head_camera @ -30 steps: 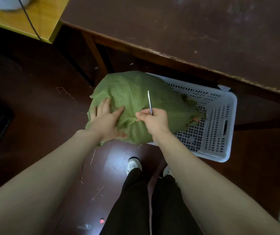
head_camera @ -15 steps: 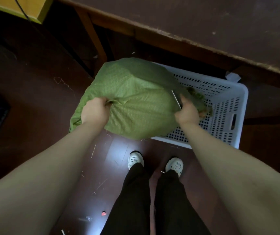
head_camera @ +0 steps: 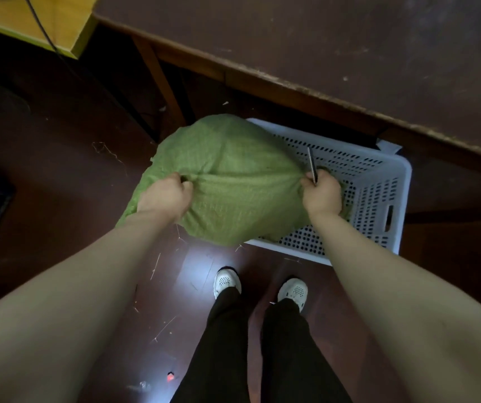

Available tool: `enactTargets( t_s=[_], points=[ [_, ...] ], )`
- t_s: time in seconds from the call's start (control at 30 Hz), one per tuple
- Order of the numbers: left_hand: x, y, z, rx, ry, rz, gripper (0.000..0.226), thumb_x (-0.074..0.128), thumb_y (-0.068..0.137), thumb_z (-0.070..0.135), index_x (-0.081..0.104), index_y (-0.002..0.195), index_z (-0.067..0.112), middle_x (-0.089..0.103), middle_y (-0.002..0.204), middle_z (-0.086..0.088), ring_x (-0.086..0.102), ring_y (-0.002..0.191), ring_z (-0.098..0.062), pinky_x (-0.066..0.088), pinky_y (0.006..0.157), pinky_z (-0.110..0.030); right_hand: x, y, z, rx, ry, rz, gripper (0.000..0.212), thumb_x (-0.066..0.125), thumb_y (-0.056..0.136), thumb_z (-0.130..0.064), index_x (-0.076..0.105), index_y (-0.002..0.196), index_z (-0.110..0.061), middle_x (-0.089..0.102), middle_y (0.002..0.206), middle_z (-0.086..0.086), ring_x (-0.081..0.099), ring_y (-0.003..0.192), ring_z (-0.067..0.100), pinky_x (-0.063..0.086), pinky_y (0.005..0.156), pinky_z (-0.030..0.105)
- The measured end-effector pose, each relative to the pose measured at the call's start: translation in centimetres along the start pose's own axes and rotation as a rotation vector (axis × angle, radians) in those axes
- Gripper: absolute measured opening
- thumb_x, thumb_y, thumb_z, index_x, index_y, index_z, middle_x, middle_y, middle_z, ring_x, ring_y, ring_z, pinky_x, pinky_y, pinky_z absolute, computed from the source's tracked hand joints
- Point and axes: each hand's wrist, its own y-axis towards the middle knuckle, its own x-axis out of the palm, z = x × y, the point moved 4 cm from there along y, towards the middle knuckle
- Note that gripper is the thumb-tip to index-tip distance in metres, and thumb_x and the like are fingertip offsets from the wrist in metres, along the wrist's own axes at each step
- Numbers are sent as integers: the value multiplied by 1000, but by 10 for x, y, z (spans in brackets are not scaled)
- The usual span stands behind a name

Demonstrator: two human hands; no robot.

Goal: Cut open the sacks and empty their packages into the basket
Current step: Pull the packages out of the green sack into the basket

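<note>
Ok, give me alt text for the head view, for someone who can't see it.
Two bare hands grip a bulging green sack by bunched fabric over the left end of a white perforated basket; the left hand holds one side, the right hand the other, along with a thin blade. Below are a dark floor and white shoes.

You stand in what looks like a workroom or storeroom; a worn dark table (head_camera: 349, 48) edges a dark floor (head_camera: 44, 170) strewn with loose fibres; a yellow bench (head_camera: 29, 21) carries a black cable (head_camera: 41, 27).
</note>
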Motion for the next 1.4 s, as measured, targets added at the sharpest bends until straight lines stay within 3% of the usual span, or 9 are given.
enactTargets(
  t_s=[0.1, 0.23, 0.33, 0.63, 0.83, 0.97, 1.1, 1.23, 1.4],
  points=[
    [-32, -4, 4, -26, -91, -33, 43, 44, 93, 43, 52, 115, 7, 56, 112, -14, 53, 102, -32, 37, 80, -34, -18, -11, -21, -20, 181, 117, 19, 50, 97, -18, 60, 109, -8, 60, 94, 4, 54, 82, 18, 41, 69, 27],
    [-55, -10, 0, -24, -12, -80, 35, 64, 84, 38, 49, 103, 13, 54, 103, -6, 50, 88, -23, 40, 73, -33, -30, -22, -34, -51, 99, 36, 13, 52, 96, -23, 60, 102, -14, 58, 86, 1, 57, 80, 25, 45, 69, 33],
    [-58, -17, 7, 31, 33, 37, 14, 54, 89, 20, 52, 96, 8, 57, 103, -12, 49, 84, -25, 40, 69, -36, -46, -26, -47, -54, 182, 87, 5, 56, 93, -19, 60, 95, -18, 58, 82, -4, 58, 80, 21, 47, 73, 33],
    [-74, -34, -3, -70, -71, 209, 21, 46, 92, 15, 54, 109, 7, 58, 105, -14, 56, 97, -36, 42, 71, -39, -59, -47, -59, -64, 225, 56, 3, 67, 86, -20, 66, 89, -21, 63, 86, -6, 62, 83, 17, 47, 74, 28],
    [-77, -38, -8, -75, -44, 252, 22, 45, 88, 5, 54, 108, 2, 51, 115, -20, 50, 105, -40, 48, 77, -49, -62, -52, -72, -75, 238, 39, 8, 73, 81, -21, 65, 81, -24, 67, 85, -4, 64, 83, 19, 51, 77, 35],
    [-73, -42, -7, -59, -77, 231, 19, 42, 87, 1, 53, 99, 10, 57, 104, -15, 54, 89, -34, 41, 67, -39, -64, -51, -68, -3, 175, 39, 10, 74, 80, -20, 64, 77, -22, 65, 83, -4, 64, 84, 19, 52, 77, 34],
    [-76, -41, -13, -109, -184, 297, 35, 41, 87, 0, 50, 118, 14, 57, 112, -17, 55, 102, -40, 47, 76, -43, -55, -52, -74, -55, 287, 26, 12, 74, 79, -17, 63, 75, -21, 66, 83, -3, 63, 81, 16, 49, 78, 31],
    [-72, -36, -19, -91, -167, 233, 46, 47, 86, 1, 46, 127, 22, 57, 118, -14, 57, 104, -37, 50, 79, -43, -47, -45, -56, 61, 92, -53, 9, 70, 83, -19, 63, 78, -20, 65, 87, 0, 64, 87, 21, 47, 74, 30],
    [-60, -32, -17, -100, -163, 206, 42, 44, 87, 5, 55, 126, 17, 59, 117, -18, 56, 106, -41, 49, 82, -45, -47, -39, -89, -94, 89, -29, 5, 66, 86, -19, 64, 83, -22, 67, 87, -1, 63, 81, 20, 49, 71, 31]
  ],
)
